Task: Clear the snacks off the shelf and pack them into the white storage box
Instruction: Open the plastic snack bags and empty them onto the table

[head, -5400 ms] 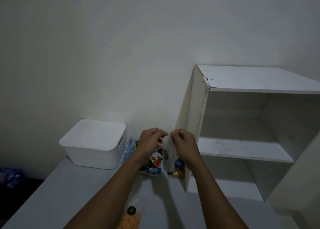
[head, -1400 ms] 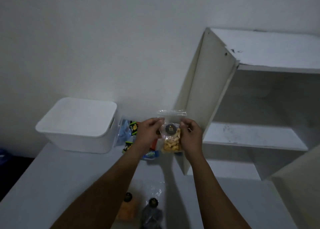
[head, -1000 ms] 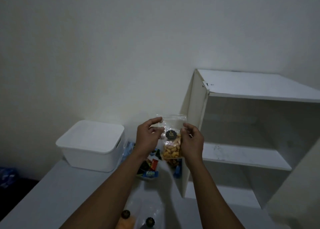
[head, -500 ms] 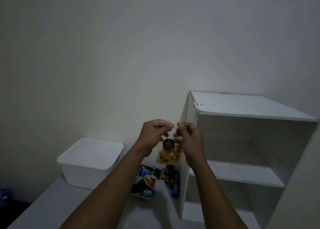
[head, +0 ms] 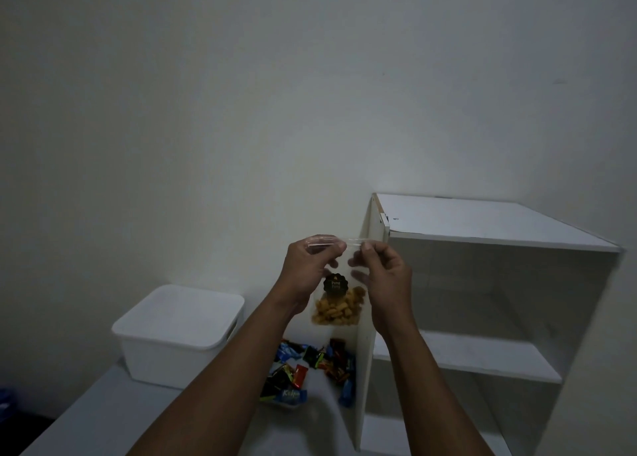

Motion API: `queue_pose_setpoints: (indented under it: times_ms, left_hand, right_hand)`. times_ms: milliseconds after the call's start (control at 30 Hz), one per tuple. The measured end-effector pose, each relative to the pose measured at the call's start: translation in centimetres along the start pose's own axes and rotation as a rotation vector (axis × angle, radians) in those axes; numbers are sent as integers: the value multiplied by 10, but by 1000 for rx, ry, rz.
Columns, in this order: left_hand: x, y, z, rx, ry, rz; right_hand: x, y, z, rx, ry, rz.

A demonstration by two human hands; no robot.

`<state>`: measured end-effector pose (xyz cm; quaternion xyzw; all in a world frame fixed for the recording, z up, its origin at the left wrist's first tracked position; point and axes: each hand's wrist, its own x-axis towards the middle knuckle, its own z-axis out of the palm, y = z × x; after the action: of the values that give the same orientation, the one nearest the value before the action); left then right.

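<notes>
I hold a clear zip bag of golden crackers (head: 337, 309) with a dark round label up in front of me. My left hand (head: 306, 269) pinches the bag's top strip at the left, and my right hand (head: 384, 276) pinches it at the right. The bag hangs upright between them, above the table. Below it a pile of small colourful wrapped candies (head: 310, 369) lies on the table. The white storage box (head: 179, 331) stands at the left with its lid on. The white shelf unit (head: 465, 317) at the right shows bare boards.
The grey table (head: 103, 414) runs toward me under my arms. A plain wall rises behind everything. Something blue (head: 5, 404) lies low at the far left edge, off the table.
I have lifted the cracker bag higher and my fingers have moved up to its top strip. The view has tilted upward, so the bottles near the table's front edge have left the frame.
</notes>
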<state>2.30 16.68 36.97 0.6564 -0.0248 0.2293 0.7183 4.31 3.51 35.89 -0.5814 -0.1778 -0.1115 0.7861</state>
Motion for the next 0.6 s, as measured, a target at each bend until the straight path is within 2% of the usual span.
queue_pose_setpoints:
  times_ms: [200,433,600]
  left_hand:
    - [-1,0,1,66,-15,35]
    - [-1,0,2,-148,14,30]
    - [0,-3,2,-82,3,59]
  right_hand:
    - [2,-2,-2,-124,-69,-6]
    - [7,-2,-1,-69,17,-19]
    - [6,-8,1,-85,-79,13]
